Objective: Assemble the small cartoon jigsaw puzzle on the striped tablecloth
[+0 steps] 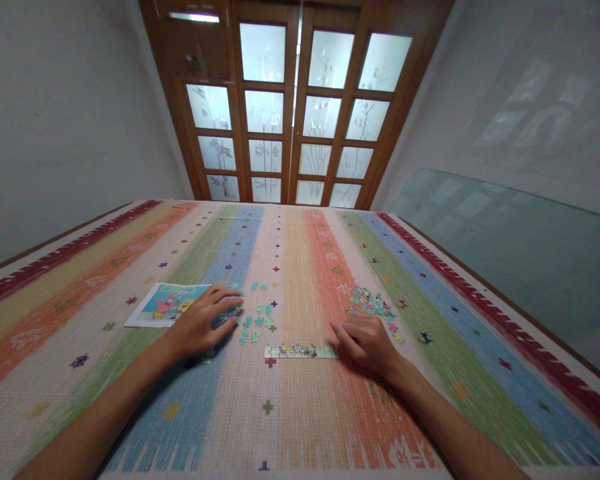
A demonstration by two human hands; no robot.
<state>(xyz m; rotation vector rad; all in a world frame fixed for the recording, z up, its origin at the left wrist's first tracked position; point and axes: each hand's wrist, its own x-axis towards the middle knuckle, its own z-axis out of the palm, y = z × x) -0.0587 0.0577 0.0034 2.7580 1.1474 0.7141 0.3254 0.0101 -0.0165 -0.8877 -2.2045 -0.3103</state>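
Under your left hand (pixel 200 325) and right hand (pixel 367 343) the woven mat (pixel 290 413) looks like coarse matt cloth, its ribbed weave showing in every stripe. The loose puzzle pieces (pixel 256 322) and the joined strip (pixel 301 351) look like printed card with a slight sheen. The picture sheet (pixel 160 303) is smooth glossy paper. Beyond, the door (pixel 295 100) is varnished wood with frosted glass; the walls (pixel 55 120) are matt plaster.

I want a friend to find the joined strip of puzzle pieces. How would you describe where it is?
On the striped mat, look between the two hands: the strip lies flat, its right end at the right hand. Unlike the scattered loose pieces above it, it is one straight joined row.
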